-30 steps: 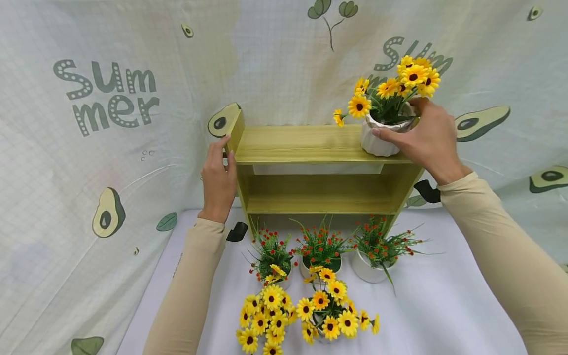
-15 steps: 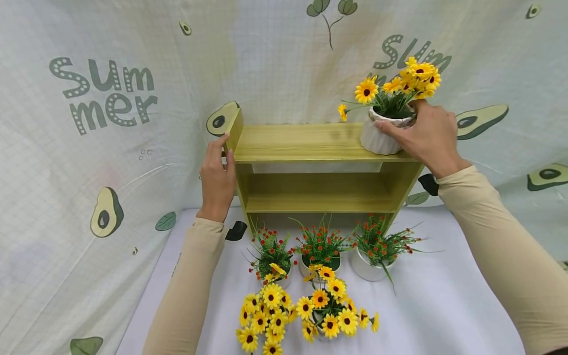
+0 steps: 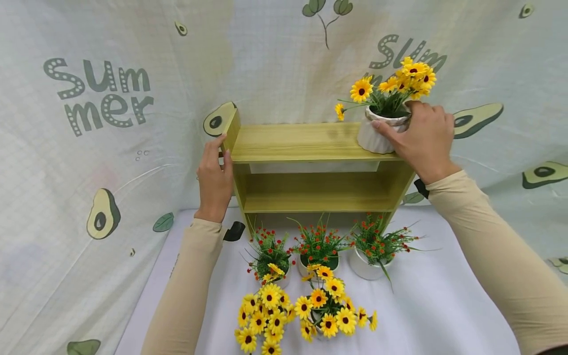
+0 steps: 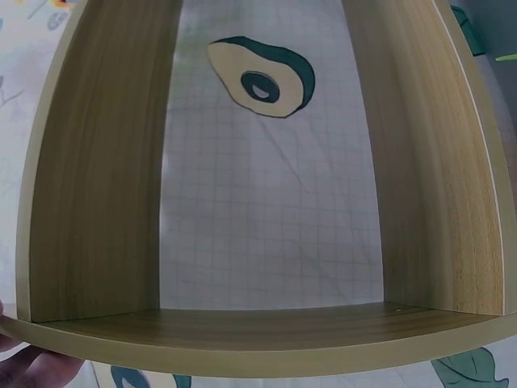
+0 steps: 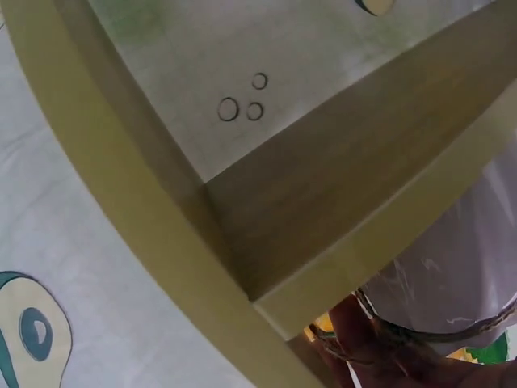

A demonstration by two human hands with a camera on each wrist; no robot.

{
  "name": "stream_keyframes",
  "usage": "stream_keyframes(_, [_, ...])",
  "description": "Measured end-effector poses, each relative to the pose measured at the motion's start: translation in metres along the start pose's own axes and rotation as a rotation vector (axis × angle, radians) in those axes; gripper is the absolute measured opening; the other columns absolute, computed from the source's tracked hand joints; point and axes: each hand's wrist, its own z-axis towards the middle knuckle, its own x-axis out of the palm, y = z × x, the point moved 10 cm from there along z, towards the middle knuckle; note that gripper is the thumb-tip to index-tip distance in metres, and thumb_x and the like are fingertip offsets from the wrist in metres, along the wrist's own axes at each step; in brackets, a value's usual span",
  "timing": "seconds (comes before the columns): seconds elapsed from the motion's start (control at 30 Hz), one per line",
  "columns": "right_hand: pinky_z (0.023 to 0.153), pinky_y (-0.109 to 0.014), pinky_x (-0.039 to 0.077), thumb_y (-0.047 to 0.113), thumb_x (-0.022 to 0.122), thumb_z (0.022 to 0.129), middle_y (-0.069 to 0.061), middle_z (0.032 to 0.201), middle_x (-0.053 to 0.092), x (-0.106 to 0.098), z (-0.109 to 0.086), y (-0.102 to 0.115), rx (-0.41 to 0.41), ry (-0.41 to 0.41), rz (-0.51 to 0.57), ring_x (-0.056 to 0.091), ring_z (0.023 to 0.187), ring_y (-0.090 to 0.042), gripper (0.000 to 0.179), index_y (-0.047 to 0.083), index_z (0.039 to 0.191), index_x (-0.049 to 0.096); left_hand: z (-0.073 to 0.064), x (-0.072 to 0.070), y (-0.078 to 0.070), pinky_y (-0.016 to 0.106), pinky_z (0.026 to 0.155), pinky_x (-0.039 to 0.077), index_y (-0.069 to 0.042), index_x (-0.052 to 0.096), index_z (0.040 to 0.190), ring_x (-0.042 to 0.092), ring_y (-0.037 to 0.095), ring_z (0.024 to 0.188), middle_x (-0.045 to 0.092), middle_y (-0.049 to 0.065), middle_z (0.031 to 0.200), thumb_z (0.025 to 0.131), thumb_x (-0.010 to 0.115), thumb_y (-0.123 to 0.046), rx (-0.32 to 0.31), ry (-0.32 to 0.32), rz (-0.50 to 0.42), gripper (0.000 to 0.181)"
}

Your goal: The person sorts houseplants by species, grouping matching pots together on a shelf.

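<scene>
My right hand (image 3: 426,140) grips the rim of a white ribbed flowerpot (image 3: 374,135) at the right end of the top shelf, the thumb on its front. Yellow artificial daisies (image 3: 390,88) with dark centres rise from it. In the right wrist view the pot (image 5: 444,275) and the fingers (image 5: 380,347) show partly, beyond the shelf board. My left hand (image 3: 214,180) touches the left side panel of the wooden shelf unit (image 3: 293,143) with loosely extended fingers. In the left wrist view some fingers (image 4: 40,368) appear outside that panel (image 4: 266,331).
Before the shelf unit stand several pots on the white tabletop (image 3: 426,296). Red-flowered plants (image 3: 319,246) form the back row; yellow daisies (image 3: 266,315) stand closer, with another daisy pot (image 3: 326,310) beside them. A printed cloth (image 3: 133,197) hangs close behind and to the left.
The daisy pot in my right hand has turned and tipped slightly, its flowers shifting, while staying at the shelf's right end. My left hand keeps its place; the view has drifted slightly.
</scene>
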Motion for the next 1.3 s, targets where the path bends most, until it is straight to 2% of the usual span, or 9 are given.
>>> stream_keyframes(0.17, [0.114,-0.067,0.029,0.066,0.070,0.091,-0.037,0.132,0.060,-0.005,-0.009,0.002,-0.028,-0.063,-0.006,0.050,0.127,-0.056,0.093,-0.009,0.143,0.055,0.000,-0.001,0.001,0.044,0.073,0.060,0.003,0.058,0.144,0.067,0.039,0.100,0.064,0.025,0.128,0.110,0.053,-0.004,0.003,-0.006,-0.001,0.035])
stream_keyframes(0.27, [0.116,-0.065,0.028,0.081,0.062,0.088,-0.035,0.138,0.057,-0.014,-0.023,0.004,-0.074,-0.142,0.008,0.047,0.132,-0.053,0.106,-0.008,0.145,0.053,0.000,-0.001,0.001,0.043,0.073,0.060,0.003,0.058,0.144,0.067,0.039,0.100,0.064,0.025,0.127,0.110,0.053,-0.004,0.001,-0.005,-0.003,0.035])
stream_keyframes(0.4, [0.115,-0.065,0.029,0.094,0.046,0.084,-0.031,0.143,0.054,-0.026,-0.052,0.001,-0.128,-0.273,0.052,0.045,0.133,-0.052,0.118,-0.008,0.145,0.054,-0.001,0.001,0.002,0.044,0.073,0.060,0.003,0.058,0.144,0.067,0.039,0.100,0.064,0.025,0.127,0.110,0.054,-0.003,-0.003,-0.002,-0.006,0.035])
stream_keyframes(0.57, [0.107,-0.070,0.031,0.088,0.050,0.088,-0.031,0.138,0.057,-0.035,-0.091,-0.011,-0.170,-0.361,0.105,0.048,0.126,-0.054,0.110,-0.010,0.137,0.060,0.000,0.001,0.002,0.044,0.073,0.059,0.004,0.058,0.144,0.067,0.039,0.099,0.064,0.026,0.127,0.110,0.054,-0.003,-0.002,-0.006,-0.008,0.035])
stream_keyframes(0.73, [0.096,-0.071,0.034,0.081,0.051,0.094,-0.034,0.132,0.060,-0.034,-0.130,-0.020,-0.216,-0.357,0.111,0.052,0.119,-0.057,0.102,-0.012,0.132,0.063,0.000,0.000,0.002,0.045,0.074,0.060,0.004,0.058,0.144,0.066,0.040,0.100,0.064,0.026,0.126,0.110,0.053,-0.005,-0.003,-0.008,-0.011,0.035])
stream_keyframes(0.9, [0.086,-0.069,0.036,0.072,0.055,0.098,-0.033,0.126,0.065,-0.026,-0.173,-0.020,-0.309,-0.355,0.114,0.057,0.111,-0.056,0.090,-0.012,0.126,0.066,0.001,0.000,0.002,0.045,0.075,0.060,0.003,0.058,0.144,0.066,0.040,0.102,0.064,0.026,0.126,0.110,0.054,-0.005,-0.017,0.002,-0.011,0.035])
stream_keyframes(1.03, [0.085,-0.066,0.040,0.069,0.055,0.100,-0.030,0.123,0.068,-0.014,-0.205,-0.017,-0.378,-0.318,0.135,0.060,0.106,-0.053,0.084,-0.011,0.124,0.068,0.001,0.000,0.002,0.046,0.076,0.061,0.003,0.058,0.144,0.067,0.039,0.103,0.064,0.025,0.127,0.110,0.054,-0.005,-0.033,0.005,-0.011,0.035])
stream_keyframes(1.17, [0.085,-0.062,0.041,0.068,0.053,0.102,-0.026,0.121,0.069,-0.001,-0.235,-0.013,-0.412,-0.261,0.165,0.061,0.103,-0.050,0.080,-0.009,0.121,0.070,0.000,0.001,0.003,0.047,0.077,0.061,0.002,0.058,0.145,0.067,0.038,0.104,0.063,0.025,0.130,0.110,0.055,-0.005,-0.047,0.007,-0.017,0.036])
stream_keyframes(1.3, [0.087,-0.051,0.041,0.064,0.053,0.104,-0.024,0.117,0.071,0.009,-0.261,-0.008,-0.448,-0.229,0.189,0.062,0.101,-0.044,0.074,-0.007,0.114,0.072,0.000,0.001,0.003,0.048,0.077,0.060,0.002,0.058,0.144,0.067,0.038,0.104,0.063,0.025,0.130,0.109,0.055,-0.005,-0.050,0.003,-0.017,0.036])
